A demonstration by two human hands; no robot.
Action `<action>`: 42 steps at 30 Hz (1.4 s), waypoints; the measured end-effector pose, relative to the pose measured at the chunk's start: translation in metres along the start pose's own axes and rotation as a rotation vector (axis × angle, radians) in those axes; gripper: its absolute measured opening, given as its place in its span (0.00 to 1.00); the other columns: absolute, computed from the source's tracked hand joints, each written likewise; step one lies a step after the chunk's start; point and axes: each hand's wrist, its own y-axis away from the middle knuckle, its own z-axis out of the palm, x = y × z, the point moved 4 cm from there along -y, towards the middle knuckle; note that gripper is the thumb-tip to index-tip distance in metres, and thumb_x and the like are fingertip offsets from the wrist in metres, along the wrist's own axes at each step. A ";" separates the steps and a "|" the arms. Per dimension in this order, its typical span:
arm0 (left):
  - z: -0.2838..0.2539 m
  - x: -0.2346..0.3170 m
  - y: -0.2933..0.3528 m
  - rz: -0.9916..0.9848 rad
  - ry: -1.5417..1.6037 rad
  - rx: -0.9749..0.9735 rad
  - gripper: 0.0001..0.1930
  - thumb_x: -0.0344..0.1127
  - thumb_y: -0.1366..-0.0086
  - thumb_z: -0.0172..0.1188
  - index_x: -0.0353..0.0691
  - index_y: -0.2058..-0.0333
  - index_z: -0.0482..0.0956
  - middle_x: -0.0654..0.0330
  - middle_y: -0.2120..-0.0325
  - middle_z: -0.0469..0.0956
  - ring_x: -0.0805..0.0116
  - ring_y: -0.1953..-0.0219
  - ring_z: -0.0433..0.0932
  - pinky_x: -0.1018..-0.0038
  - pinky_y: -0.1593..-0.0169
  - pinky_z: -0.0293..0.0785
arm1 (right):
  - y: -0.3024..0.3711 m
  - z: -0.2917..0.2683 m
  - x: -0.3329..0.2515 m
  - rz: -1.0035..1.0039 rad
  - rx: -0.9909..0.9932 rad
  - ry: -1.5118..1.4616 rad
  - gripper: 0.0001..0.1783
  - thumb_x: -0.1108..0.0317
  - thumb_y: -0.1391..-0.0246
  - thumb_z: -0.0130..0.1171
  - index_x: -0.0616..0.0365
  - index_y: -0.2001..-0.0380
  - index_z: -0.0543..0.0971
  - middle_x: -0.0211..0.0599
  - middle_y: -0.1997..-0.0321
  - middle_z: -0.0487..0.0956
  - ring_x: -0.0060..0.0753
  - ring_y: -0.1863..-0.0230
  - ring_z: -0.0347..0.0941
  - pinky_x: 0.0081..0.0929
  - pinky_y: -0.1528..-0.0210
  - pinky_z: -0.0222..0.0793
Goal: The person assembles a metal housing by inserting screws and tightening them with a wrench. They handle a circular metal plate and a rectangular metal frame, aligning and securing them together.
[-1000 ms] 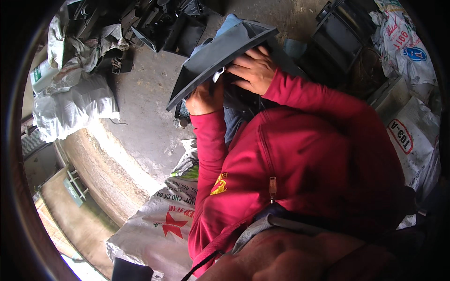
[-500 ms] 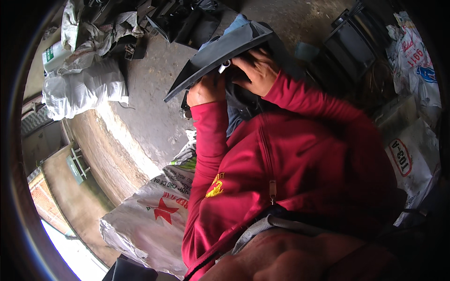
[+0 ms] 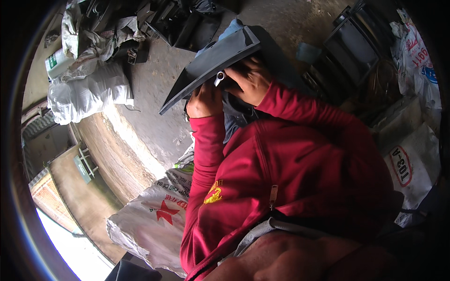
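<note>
A dark grey plastic casing (image 3: pixel 206 65), shallow with a raised rim, stands tilted at the upper middle, its long lower edge facing me. My left hand (image 3: pixel 204 103) is closed at that edge, its fingertips partly hidden behind it. Beside it, my right hand (image 3: pixel 251 79) is curled under the casing's right part. Between the two hands a short, shiny metal tube with a hollow end (image 3: pixel 219 77) sticks out, against the fingers of my right hand; its other end is hidden. Blue cloth (image 3: pixel 230 29) shows beyond the casing.
Dark plastic casings (image 3: pixel 199 33) lie at the far side, with more dark frames (image 3: pixel 351 47) stacked at right. White sacks (image 3: pixel 91 89) sit at left, a printed white sack (image 3: pixel 150 220) near my left arm, and another sack (image 3: pixel 408 164) at right. Grey concrete floor (image 3: pixel 157 89) stretches between.
The casing and both hands have shifted slightly nearer and to the left, and the casing slants a little differently. The metal tube has moved along with the hands.
</note>
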 end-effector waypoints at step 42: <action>-0.009 -0.003 0.025 -0.039 0.227 -0.155 0.29 0.30 0.47 0.67 0.52 0.44 0.76 0.55 0.63 0.84 0.59 0.69 0.84 0.68 0.68 0.79 | -0.002 -0.007 -0.009 0.029 -0.072 -0.025 0.28 0.68 0.60 0.69 0.45 0.52 0.75 0.21 0.53 0.80 0.35 0.49 0.72 0.40 0.40 0.57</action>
